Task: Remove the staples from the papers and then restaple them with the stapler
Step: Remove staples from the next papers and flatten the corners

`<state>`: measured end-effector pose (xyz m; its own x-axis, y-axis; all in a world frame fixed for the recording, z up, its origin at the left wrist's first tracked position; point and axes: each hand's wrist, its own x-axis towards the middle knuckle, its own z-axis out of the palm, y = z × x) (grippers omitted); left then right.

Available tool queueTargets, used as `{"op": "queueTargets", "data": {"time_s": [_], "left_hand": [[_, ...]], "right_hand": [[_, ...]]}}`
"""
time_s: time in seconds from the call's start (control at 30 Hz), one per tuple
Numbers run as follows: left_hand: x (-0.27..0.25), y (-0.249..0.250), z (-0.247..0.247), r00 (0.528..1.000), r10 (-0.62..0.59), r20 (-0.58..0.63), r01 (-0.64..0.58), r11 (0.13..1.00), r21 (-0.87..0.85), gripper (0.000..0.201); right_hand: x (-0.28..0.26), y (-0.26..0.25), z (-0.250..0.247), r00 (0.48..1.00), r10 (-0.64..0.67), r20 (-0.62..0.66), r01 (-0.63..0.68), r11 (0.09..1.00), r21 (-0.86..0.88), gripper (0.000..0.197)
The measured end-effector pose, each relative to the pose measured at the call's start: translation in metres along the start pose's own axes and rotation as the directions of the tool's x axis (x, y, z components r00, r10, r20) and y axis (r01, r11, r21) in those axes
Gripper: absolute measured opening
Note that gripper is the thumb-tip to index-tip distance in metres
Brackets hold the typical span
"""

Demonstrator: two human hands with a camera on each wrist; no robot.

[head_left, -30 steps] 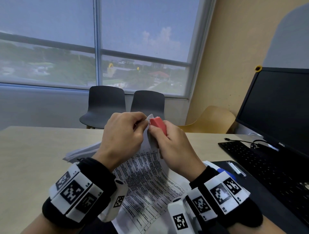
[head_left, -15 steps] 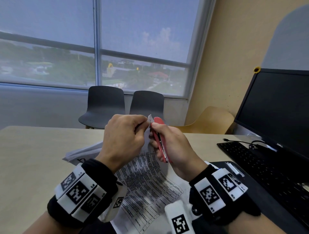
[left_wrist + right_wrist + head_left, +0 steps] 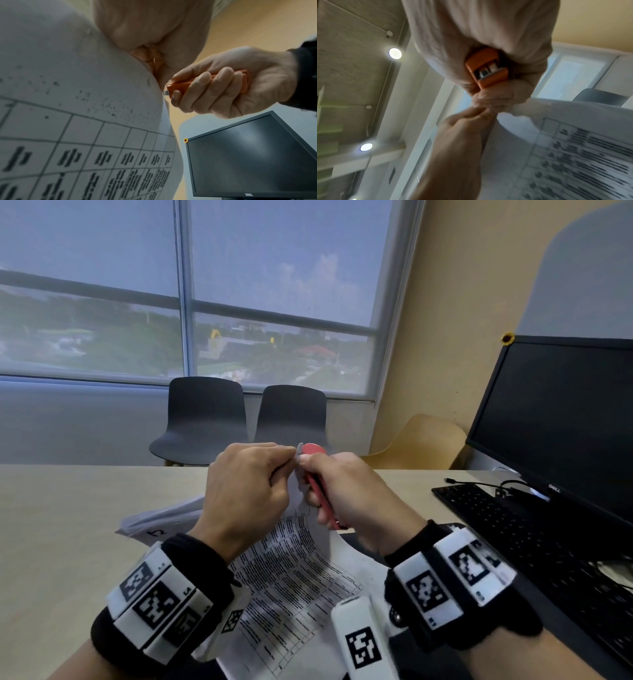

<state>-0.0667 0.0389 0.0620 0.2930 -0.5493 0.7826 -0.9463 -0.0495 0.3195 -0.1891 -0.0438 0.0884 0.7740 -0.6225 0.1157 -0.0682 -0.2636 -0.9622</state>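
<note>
- My left hand (image 3: pixel 245 486) is raised off the surface (image 3: pixel 68 525), its grip pinched tight on the top corner of the printed papers (image 3: pixel 284 573).
- My right hand (image 3: pixel 352 491) sits just at 3 o'clock of the left, touching it at the fingertips, its grip wrapped round the red stapler (image 3: pixel 317 470).
- In the left wrist view, the stapler (image 3: pixel 181 85) points its metal tip at the edge of the papers (image 3: pixel 68 94), right at the corner I hold; my right-hand fingers (image 3: pixel 202 82) curl over its body.
- The right wrist view is blurred, but the stapler (image 3: pixel 486 67) shows its open end between my curled fingers.
- The sheets hang from the pinched corner toward 6 o'clock.
- A second stack of papers (image 3: pixel 161 517) lies on the surface at 9 o'clock of my hands.
- A dark monitor (image 3: pixel 561 419) and keyboard (image 3: pixel 534 539) stand at 3 o'clock.
</note>
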Motion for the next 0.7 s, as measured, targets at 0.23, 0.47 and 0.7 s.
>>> {"op": "queueTargets", "data": {"time_s": [0.23,0.47,0.7], "left_hand": [[0.003,-0.001,-0.009,0.995,-0.093,-0.039,0.086,0.985,-0.149,0.036],[0.001,0.003,-0.011,0.983,-0.177,0.043,0.182,0.972,-0.147,0.028],[0.004,0.005,-0.014,0.969,-0.246,0.034,0.248,0.945,-0.215,0.031]], "right_hand": [[-0.009,0.031,0.033,0.897,-0.388,-0.213,0.333,0.909,-0.251,0.029],[0.011,0.019,0.009,0.891,-0.368,-0.264,0.285,0.909,-0.306,0.031],[-0.01,0.021,0.017,0.991,-0.115,-0.071,0.121,0.988,0.093,0.039]]}}
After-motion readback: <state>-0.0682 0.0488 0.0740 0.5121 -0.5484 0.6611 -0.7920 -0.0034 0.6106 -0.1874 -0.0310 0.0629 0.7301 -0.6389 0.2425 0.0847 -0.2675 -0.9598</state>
